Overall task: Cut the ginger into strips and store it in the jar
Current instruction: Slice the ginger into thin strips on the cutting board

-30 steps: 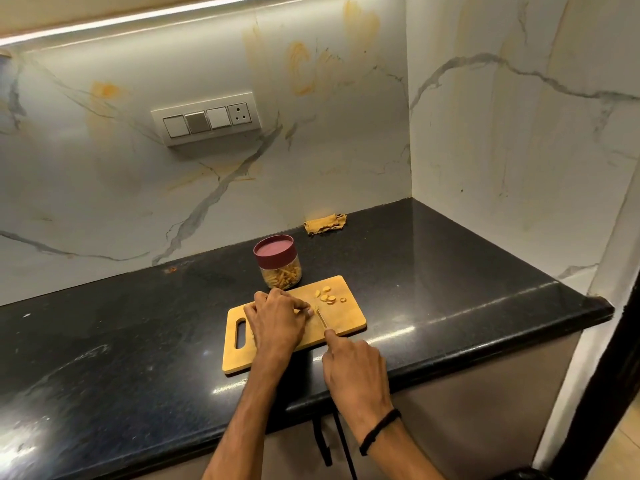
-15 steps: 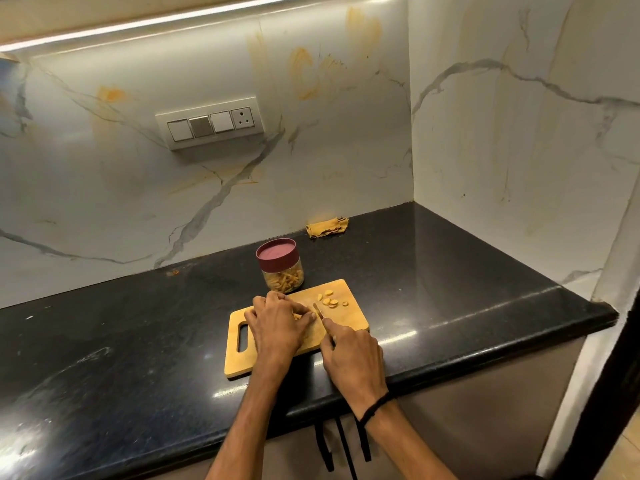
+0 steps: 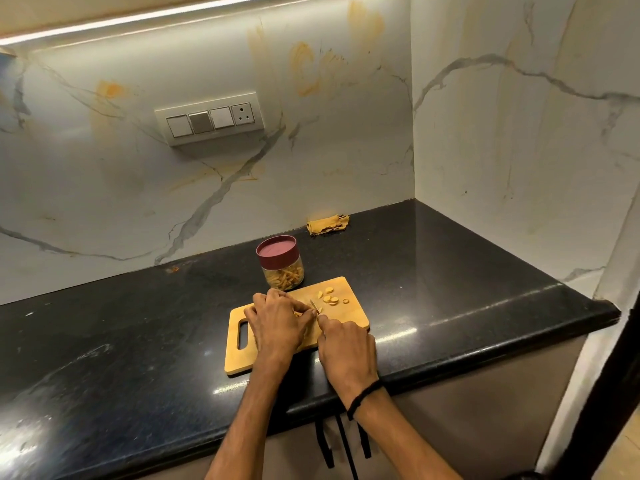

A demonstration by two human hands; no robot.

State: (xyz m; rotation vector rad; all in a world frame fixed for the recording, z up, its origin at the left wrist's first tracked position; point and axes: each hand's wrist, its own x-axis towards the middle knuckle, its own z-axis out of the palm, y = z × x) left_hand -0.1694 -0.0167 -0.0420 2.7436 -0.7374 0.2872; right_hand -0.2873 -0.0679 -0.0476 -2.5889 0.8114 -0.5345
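Centre frame: cutting board (image 3: 351, 317) sits close to the counter (image 3: 450, 289) edge, within easy reach. My left hand (image 3: 277, 322) curls over the ginger (image 3: 298, 313), mostly hidden, pinning it for the cut. My right hand (image 3: 346, 351) is wrapped tight round the knife (image 3: 315, 305), blade down beside those fingertips. Loose slices (image 3: 330, 298) lie just right of it. The jar (image 3: 281, 268), lid (image 3: 277, 249) on, part-filled with strips (image 3: 284, 277), stands just above the board.

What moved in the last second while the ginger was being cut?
The right hand, gripping the knife, slid forward over the board, close up to the left hand. Nothing was picked up or let go. The left hand still holds the ginger down; the slices, jar and cloth stayed put.
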